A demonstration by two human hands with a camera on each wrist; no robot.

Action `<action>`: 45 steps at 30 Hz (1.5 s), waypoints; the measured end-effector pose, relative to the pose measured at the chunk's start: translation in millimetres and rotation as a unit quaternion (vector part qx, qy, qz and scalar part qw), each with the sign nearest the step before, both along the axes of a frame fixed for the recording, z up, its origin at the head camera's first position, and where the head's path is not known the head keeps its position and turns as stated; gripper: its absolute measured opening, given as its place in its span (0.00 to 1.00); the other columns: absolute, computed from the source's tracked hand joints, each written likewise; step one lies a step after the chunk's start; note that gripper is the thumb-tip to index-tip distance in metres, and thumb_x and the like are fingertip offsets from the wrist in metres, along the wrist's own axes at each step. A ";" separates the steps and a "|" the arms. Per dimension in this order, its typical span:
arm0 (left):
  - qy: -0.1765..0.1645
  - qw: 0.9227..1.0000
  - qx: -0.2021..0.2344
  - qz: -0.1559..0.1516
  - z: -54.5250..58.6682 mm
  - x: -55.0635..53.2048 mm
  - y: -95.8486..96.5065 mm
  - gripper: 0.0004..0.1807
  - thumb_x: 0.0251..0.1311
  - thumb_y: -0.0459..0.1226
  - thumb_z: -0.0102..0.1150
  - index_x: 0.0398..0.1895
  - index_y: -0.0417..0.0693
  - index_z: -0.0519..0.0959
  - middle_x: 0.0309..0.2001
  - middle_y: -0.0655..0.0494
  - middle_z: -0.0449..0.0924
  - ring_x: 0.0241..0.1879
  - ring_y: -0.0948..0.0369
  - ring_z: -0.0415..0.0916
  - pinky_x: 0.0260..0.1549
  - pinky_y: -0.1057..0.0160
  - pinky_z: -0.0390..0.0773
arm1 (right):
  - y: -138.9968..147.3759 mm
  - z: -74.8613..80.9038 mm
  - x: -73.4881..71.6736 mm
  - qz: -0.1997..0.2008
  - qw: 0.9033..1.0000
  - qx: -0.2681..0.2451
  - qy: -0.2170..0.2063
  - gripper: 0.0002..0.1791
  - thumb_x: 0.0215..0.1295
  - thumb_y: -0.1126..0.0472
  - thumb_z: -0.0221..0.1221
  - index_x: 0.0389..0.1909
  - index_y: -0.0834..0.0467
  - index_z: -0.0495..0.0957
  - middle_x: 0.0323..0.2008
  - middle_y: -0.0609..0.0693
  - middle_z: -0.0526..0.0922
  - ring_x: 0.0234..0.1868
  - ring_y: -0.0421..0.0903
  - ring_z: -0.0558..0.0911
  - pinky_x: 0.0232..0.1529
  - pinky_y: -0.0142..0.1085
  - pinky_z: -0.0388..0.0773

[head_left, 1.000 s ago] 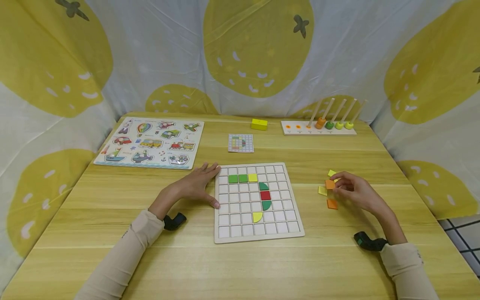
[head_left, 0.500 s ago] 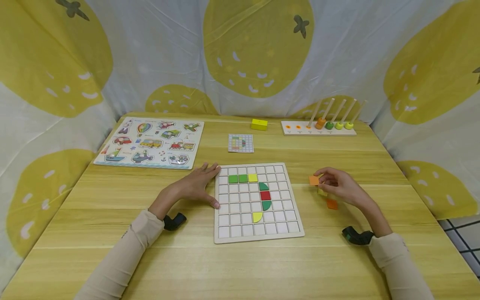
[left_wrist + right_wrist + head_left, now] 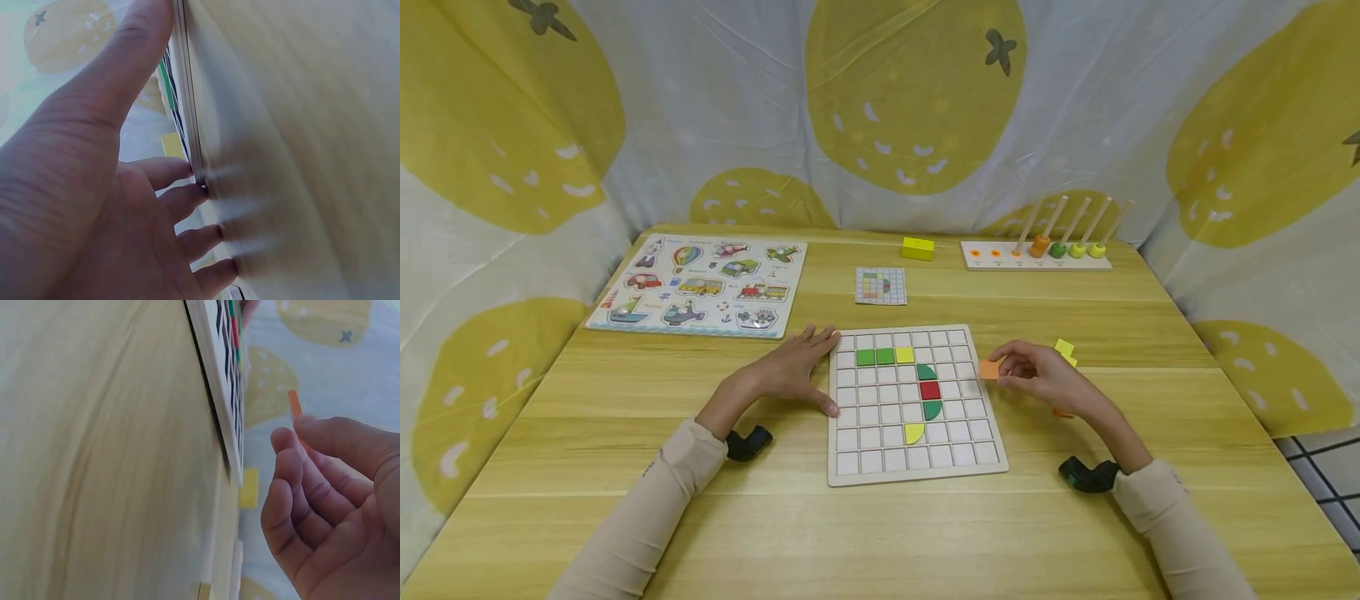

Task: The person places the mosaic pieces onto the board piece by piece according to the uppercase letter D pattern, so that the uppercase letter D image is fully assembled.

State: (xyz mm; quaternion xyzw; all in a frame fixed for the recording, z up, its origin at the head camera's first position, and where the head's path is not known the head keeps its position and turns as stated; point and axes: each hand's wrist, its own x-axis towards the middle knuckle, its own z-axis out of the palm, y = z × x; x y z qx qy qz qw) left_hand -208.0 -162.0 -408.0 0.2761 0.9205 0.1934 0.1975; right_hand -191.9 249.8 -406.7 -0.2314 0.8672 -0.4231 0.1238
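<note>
An orange square tile point(image 3: 988, 369) is pinched between thumb and fingers of my right hand point(image 3: 1045, 379), at the right edge of the white grid board point(image 3: 917, 481). In the right wrist view the tile point(image 3: 295, 403) shows edge-on above the fingertips. My left hand point(image 3: 790, 371) lies spread at the board's left side, thumb on the frame; the left wrist view has its fingertips down at the board's edge point(image 3: 192, 125). On the grid sit two green squares point(image 3: 876, 357), a yellow square point(image 3: 904, 355), a red square point(image 3: 930, 390), two dark green quarter-rounds point(image 3: 932, 409) and a yellow quarter-round point(image 3: 914, 433).
Loose yellow tiles point(image 3: 1063, 348) and a partly hidden orange tile point(image 3: 1063, 412) lie by the right hand. Behind the board are a printed pattern card point(image 3: 881, 286) and a yellow block point(image 3: 918, 248). A vehicle puzzle point(image 3: 700, 286) lies back left, a peg counter point(image 3: 1037, 260) back right.
My right hand has carried the orange tile leftward from the loose tiles to the board's right edge. The left hand has stayed in place.
</note>
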 end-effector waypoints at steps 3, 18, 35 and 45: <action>0.000 1.000 0.000 0.001 0.0 0.3 -0.3 0.66 0.41 0.63 0.70 0.76 0.39 0.46 0.76 0.42 0.38 0.74 0.40 0.30 0.70 0.41 0.39 | -9.1 0.7 0.7 0.004 1.000 0.008 -0.002 0.14 0.62 0.67 0.62 0.49 0.62 0.76 0.34 0.51 0.81 0.33 0.45 0.78 0.33 0.30 0.76; 0.000 1.000 0.002 0.002 0.8 1.8 -0.2 0.65 0.41 0.61 0.70 0.75 0.39 0.46 0.76 0.42 0.38 0.74 0.40 0.30 0.70 0.42 0.39 | -46.2 4.5 3.3 0.054 0.998 0.019 -0.008 0.15 0.61 0.65 0.64 0.48 0.59 0.77 0.32 0.47 0.79 0.32 0.45 0.77 0.34 0.30 0.76; 0.003 1.000 0.006 -0.002 0.4 1.6 -0.2 0.65 0.41 0.62 0.70 0.75 0.38 0.47 0.76 0.42 0.39 0.74 0.40 0.31 0.70 0.42 0.39 | -70.1 0.2 5.4 0.096 0.995 0.004 -0.013 0.14 0.63 0.64 0.62 0.50 0.57 0.75 0.32 0.46 0.79 0.31 0.43 0.77 0.33 0.30 0.76; 0.004 1.000 0.005 -0.003 -1.9 0.5 -0.8 0.66 0.41 0.62 0.70 0.75 0.39 0.46 0.76 0.42 0.39 0.74 0.40 0.31 0.71 0.43 0.39 | -80.5 -0.8 8.3 0.103 0.994 -0.002 -0.027 0.15 0.63 0.62 0.62 0.50 0.57 0.75 0.31 0.47 0.79 0.29 0.43 0.75 0.31 0.29 0.73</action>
